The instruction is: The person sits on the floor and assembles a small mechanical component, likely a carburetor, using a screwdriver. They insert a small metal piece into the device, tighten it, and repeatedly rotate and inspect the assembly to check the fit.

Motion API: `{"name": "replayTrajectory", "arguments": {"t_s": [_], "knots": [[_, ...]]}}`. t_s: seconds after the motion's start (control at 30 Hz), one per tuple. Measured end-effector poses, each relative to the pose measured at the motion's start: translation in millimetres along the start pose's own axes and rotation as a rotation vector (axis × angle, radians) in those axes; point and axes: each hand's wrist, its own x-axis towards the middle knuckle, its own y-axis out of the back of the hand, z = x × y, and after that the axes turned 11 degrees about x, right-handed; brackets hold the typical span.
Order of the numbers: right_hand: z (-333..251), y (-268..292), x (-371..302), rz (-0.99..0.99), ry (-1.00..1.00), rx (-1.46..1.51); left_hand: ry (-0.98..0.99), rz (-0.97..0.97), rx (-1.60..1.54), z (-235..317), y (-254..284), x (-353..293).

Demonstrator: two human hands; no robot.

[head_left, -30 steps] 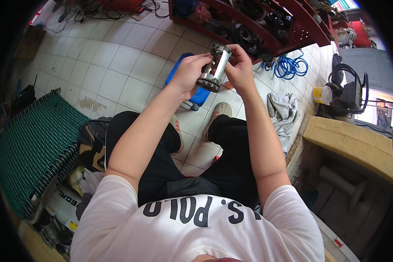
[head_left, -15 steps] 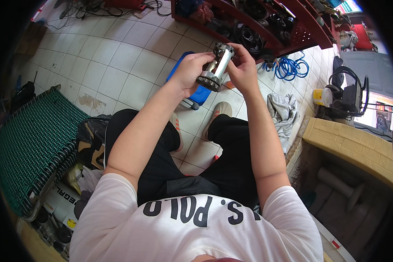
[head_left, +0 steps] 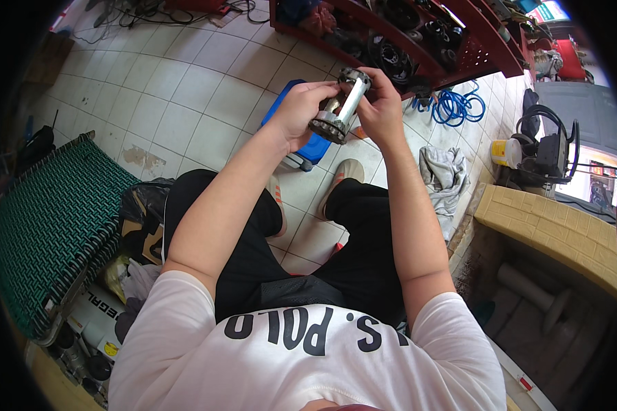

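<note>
- Spool-shaped metal part (head_left: 352, 103), held in both hands out in front of the knees, tilted, its upper end leaning to the right.
- Left hand (head_left: 296, 118): fingers closed on the part from the left, their tips meeting it just below its upper end; the curled fingers beneath are partly hidden, so I cannot tell how far they wrap around.
- Right hand (head_left: 382, 109): pinching the part from the right, the index finger across the upper end and the thumb beside the shiny bar.
- Between the hands, the bar and the dark, toothed-looking lower end are left uncovered by the fingers.
- Below the part, a blue plastic piece (head_left: 315, 148) with a small wheel stands on the tiled floor (head_left: 199, 103).
- Nearer the body, two beige shoes (head_left: 350, 175).
- To the right, a grey cloth (head_left: 443, 178) and a coiled blue hose (head_left: 452, 106).
- Beyond the hands, a red rack (head_left: 487, 58); far left, a green woven seat (head_left: 65, 219).
</note>
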Motion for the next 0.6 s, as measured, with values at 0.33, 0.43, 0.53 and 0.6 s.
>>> {"name": "replayTrajectory", "arguments": {"t_s": [0.33, 0.43, 0.53, 0.6], "knots": [[3.5, 5.7, 3.9, -0.009, 0.048, -0.147, -0.024, 0.031, 0.098, 6.3, -4.9, -3.5], [1.5, 3.2, 2.7, 0.023, 0.089, -0.102, -0.030, 0.039, 0.104, 1.3, -2.1, -0.1], [3.7, 5.8, 2.2, -0.017, 0.055, -0.073, -0.032, 0.013, 0.091, -0.6, 2.1, 2.0], [2.4, 5.8, 2.0, -0.002, 0.029, -0.131, -0.025, 0.000, 0.103, -1.1, 2.3, 1.9]]}}
